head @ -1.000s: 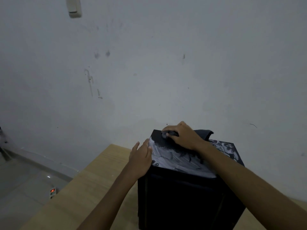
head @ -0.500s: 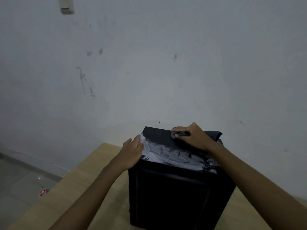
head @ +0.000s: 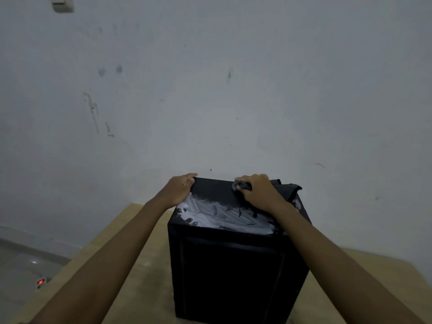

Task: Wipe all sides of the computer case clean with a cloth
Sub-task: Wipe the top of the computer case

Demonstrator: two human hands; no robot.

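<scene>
A black computer case (head: 233, 272) stands upright on a light wooden table (head: 140, 277). Its top is smeared with white dust on the near half, while the far strip is dark. My right hand (head: 259, 191) presses a dark cloth (head: 286, 190) onto the far right of the top, fingers curled round a bunched part of it. The rest of the cloth trails off to the right behind that hand. My left hand (head: 180, 189) grips the far left corner of the case's top.
A scuffed white wall (head: 210, 90) rises right behind the case. A power strip with a red light (head: 41, 281) lies on the tiled floor at lower left. A small white box (head: 61, 3) hangs high on the wall.
My left hand slid along the left edge of the case's top from near the middle to the far corner. My right hand with the cloth stayed at the far right.
</scene>
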